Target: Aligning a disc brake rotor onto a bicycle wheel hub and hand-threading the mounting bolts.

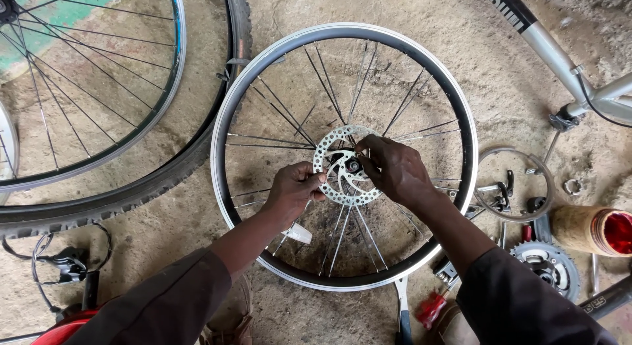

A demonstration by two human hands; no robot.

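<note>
A bare bicycle wheel rim (pixel 232 101) with thin spokes lies flat on the dirt floor in the middle of the head view. At its hub sits a perforated silver brake disc (pixel 337 135). My left hand (pixel 293 187) pinches the disc's left edge with thumb and fingers. My right hand (pixel 394 168) rests over the hub, its fingertips closed on the dark centre piece (pixel 353 165) of the hub. A small white piece (pixel 299 234) lies among the spokes below my left hand.
A tyred wheel (pixel 164 177) lies at the left. A silver bicycle frame (pixel 559 55) crosses the top right. A ring (pixel 484 162), toothed sprocket (pixel 546 263), red-lined tub (pixel 592 230), red-handled tool (pixel 431 309) and brake lever with cable (pixel 66 263) lie around.
</note>
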